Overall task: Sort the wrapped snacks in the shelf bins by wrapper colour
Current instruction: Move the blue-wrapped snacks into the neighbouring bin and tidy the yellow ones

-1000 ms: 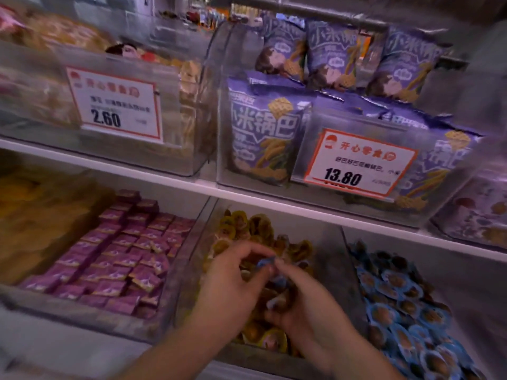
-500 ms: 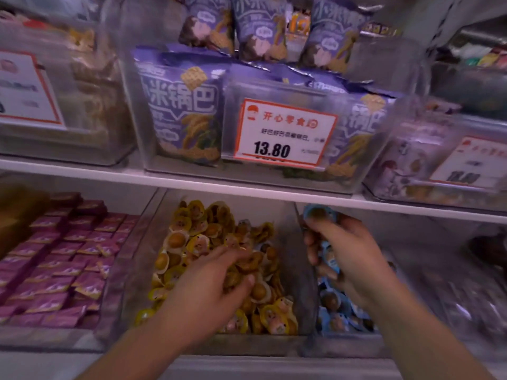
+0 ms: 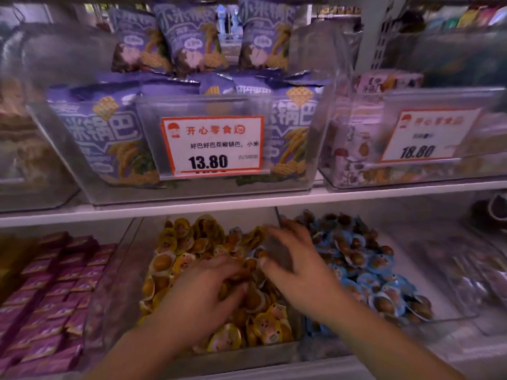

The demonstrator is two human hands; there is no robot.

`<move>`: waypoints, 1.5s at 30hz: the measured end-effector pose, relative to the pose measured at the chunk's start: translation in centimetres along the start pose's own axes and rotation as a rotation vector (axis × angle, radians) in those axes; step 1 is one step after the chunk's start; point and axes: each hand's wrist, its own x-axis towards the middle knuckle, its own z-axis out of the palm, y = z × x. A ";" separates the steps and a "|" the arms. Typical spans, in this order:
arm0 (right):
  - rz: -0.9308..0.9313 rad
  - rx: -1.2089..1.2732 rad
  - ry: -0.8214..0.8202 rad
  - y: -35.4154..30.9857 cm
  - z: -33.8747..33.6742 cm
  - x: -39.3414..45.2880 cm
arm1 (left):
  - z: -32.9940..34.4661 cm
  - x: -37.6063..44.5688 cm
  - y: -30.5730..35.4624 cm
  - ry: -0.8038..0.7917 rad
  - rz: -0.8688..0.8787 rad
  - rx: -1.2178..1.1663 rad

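Snacks sit sorted by bin: yellow bin (image 3: 153, 270) centre, blue bin (image 3: 452, 311) right. Right hand (image 3: 299, 267), over blue half a second ago, is now moved back above yellow, fingers (image 3: 277, 231) spread, empty. Left hand (image 3: 200, 294) is buried, curled; grip cannot be told. Another stray is likely sought.

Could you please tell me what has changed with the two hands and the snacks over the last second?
The right hand pinched a blue-wrapped snack with the left, carried it over to the blue snacks, let it go, and has come back over the yellow snacks, fingers spread. The left hand stayed in the yellow bin, digging among them. The purple packets lie untouched.
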 end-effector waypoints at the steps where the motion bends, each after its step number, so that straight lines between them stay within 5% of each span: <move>1: 0.005 -0.027 0.011 0.0 0.6 -0.2 | -0.1 1.2 -0.4 0.061 -0.036 -0.035; 4: 0.034 0.087 0.104 0.3 1.0 -0.3 | 0.3 6.3 -1.8 0.123 -0.104 0.102; 8: 0.033 0.100 0.069 0.3 0.9 -0.2 | 2.8 12.6 -3.8 -0.218 -0.307 0.296; 12: 0.023 0.098 0.056 0.3 0.8 -0.2 | 6.8 13.8 -5.3 -0.416 -0.276 0.548; 15: 0.027 0.126 0.038 0.2 0.8 -0.3 | 8.2 13.6 -5.9 -0.393 -0.239 0.653; 22: 0.043 0.117 0.044 0.3 0.8 -0.4 | 6.1 13.3 -6.6 -0.307 -0.290 0.204; 26: 0.034 0.128 0.061 0.3 1.0 -0.5 | 6.3 12.7 -5.1 -0.083 -0.141 0.401; 29: 0.028 0.141 0.071 0.4 1.1 -0.4 | 7.3 12.6 -3.4 -0.155 0.045 0.494; 32: 0.047 0.152 0.059 0.5 1.3 -0.3 | 7.4 12.9 -3.2 -0.335 -0.023 0.434; 37: 0.053 0.141 0.059 0.5 1.5 -0.2 | 7.4 13.3 -3.8 -0.409 -0.077 0.384; 45: 0.030 0.151 0.053 0.4 1.4 -0.2 | 9.0 12.6 -3.5 -0.146 -0.195 0.276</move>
